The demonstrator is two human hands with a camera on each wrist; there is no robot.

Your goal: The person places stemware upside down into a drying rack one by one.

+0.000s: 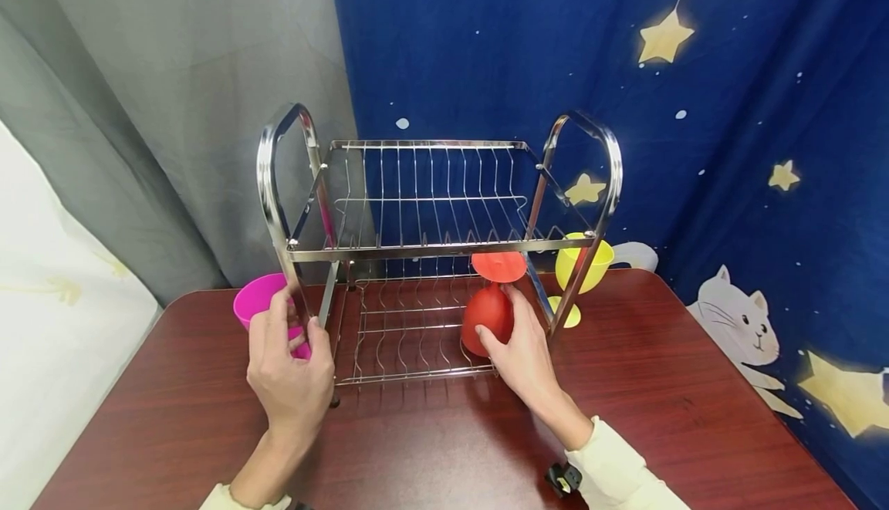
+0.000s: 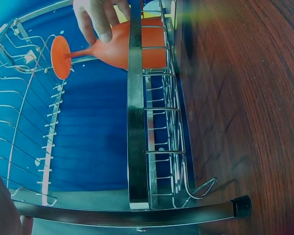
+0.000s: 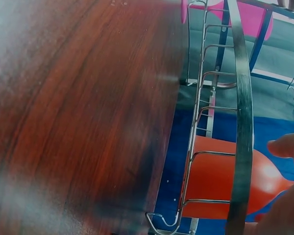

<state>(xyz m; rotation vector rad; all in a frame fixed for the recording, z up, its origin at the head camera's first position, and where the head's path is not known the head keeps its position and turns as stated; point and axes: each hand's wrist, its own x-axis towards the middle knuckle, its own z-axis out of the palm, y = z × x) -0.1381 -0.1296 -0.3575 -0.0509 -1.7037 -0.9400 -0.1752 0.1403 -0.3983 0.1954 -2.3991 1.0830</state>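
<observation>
A red plastic goblet [image 1: 488,317] stands upside down on the lower tier of a chrome dish rack [image 1: 444,249], its round foot uppermost. My right hand [image 1: 524,348] holds it from the right, thumb on the near side of the bowl and a finger up by the stem. The left wrist view also shows these fingers at the red goblet [image 2: 118,46]. My left hand [image 1: 292,363] grips the rack's left front post, with thumb and fingers on either side of it. Behind that hand, a magenta goblet [image 1: 257,298] is partly hidden.
A yellow goblet [image 1: 586,267] stands upright on the table just outside the rack's right side. The brown wooden table [image 1: 430,448] carries everything. Behind it hang a grey curtain [image 1: 201,109] and a blue one with stars [image 1: 479,62].
</observation>
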